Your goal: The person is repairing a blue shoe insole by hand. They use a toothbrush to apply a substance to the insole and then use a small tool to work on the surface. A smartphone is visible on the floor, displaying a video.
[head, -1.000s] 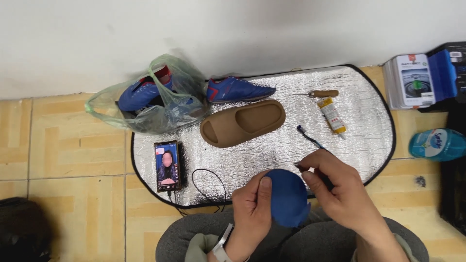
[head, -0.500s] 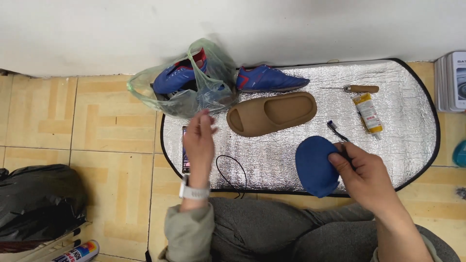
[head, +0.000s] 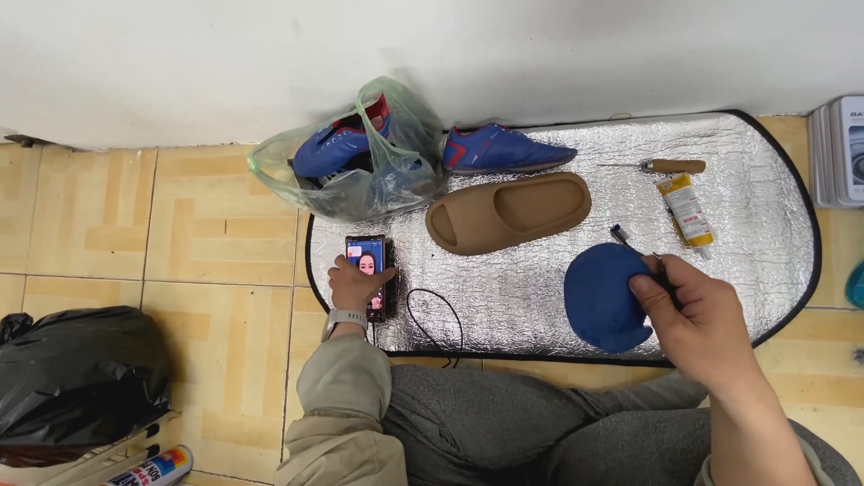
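Observation:
My left hand (head: 354, 282) rests on a smartphone (head: 368, 255) lying at the left edge of a silver foil mat (head: 540, 279), fingers spread over its lit screen. A black cable (head: 438, 317) loops from the phone across the mat. My right hand (head: 697, 315) grips a blue rounded shoe piece (head: 601, 295) together with a thin dark brush-like tool (head: 626, 241), just above the mat's front edge. A tan slide sandal (head: 508, 212) lies between the hands, farther back.
A clear green plastic bag (head: 346, 166) holds a blue shoe; another blue shoe (head: 504, 149) lies beside it. An awl (head: 661, 166) and a glue tube (head: 686, 211) lie at the right. A black bag (head: 76, 373) and spray cans (head: 153, 468) sit at lower left. Boxes (head: 841, 148) stand at the far right.
My left hand let go of the blue piece, swung left and came down onto the phone. My right hand kept the blue piece and tool. The view shifted left.

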